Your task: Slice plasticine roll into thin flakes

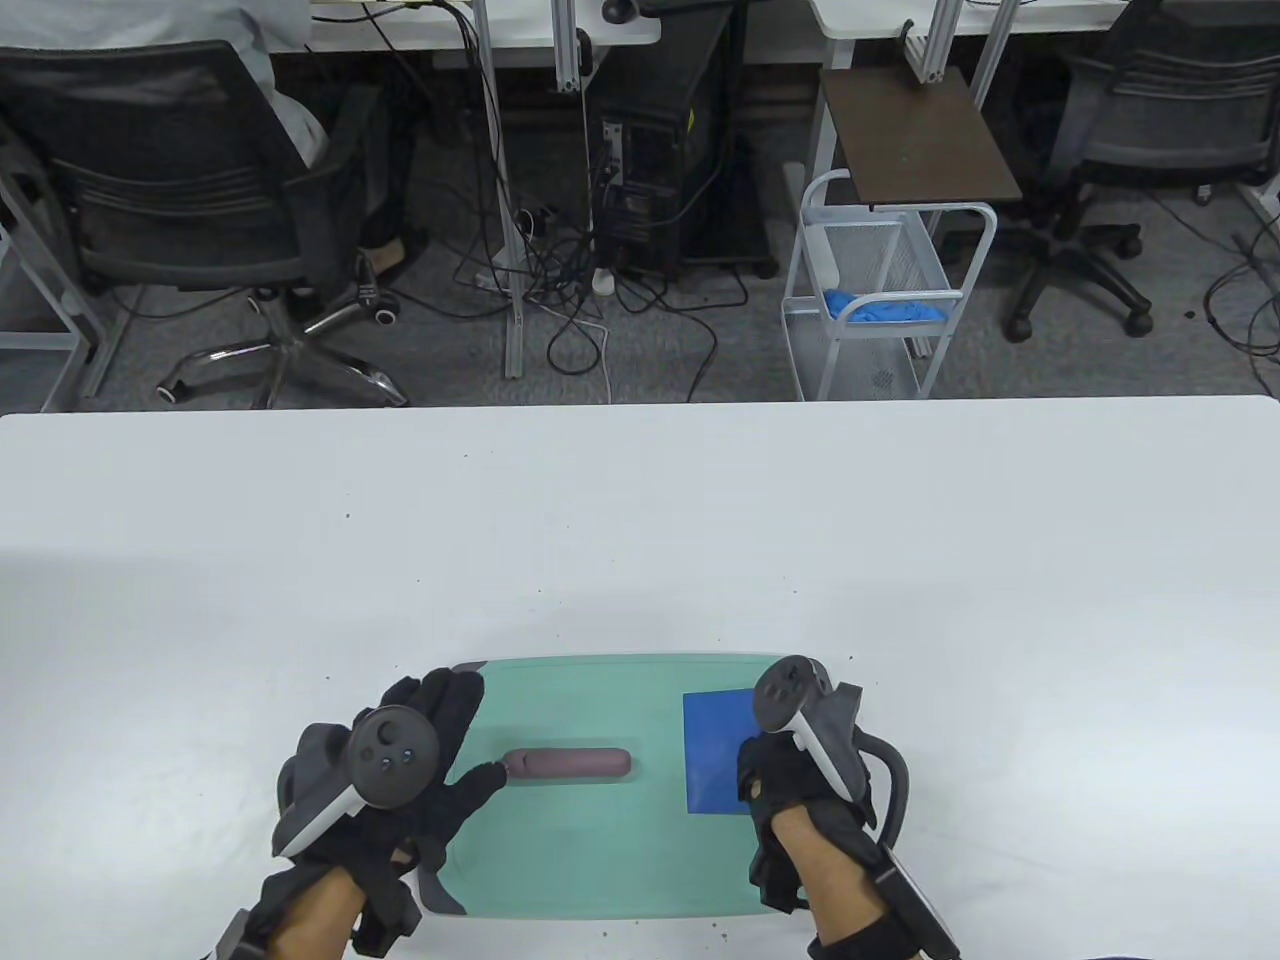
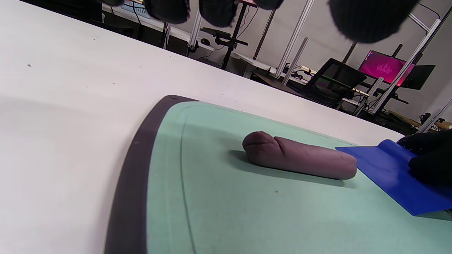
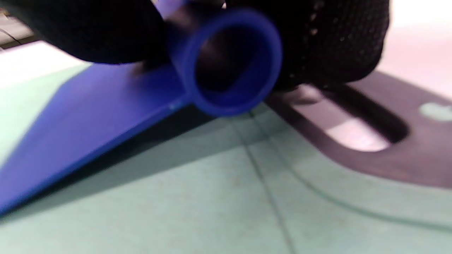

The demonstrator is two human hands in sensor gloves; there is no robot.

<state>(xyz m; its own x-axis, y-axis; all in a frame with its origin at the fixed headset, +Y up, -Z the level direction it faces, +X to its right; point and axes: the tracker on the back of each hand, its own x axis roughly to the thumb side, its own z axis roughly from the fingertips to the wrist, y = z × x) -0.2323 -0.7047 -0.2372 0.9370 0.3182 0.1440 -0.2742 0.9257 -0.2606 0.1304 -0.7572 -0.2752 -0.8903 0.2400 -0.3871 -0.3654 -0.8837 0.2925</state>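
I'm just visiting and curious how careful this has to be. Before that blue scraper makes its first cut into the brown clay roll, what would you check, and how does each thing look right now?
1. Plasticine roll lies whole on the green cutting board: ok.
2. Right hand grips the blue scraper by its rolled handle: ok.
3. Blade over the roll: not ok; it sits to the roll's right, tilted.
4. Left hand steadies the roll: cannot tell; a fingertip reaches its left end.
5. Left fingers out of the blade's path: ok.
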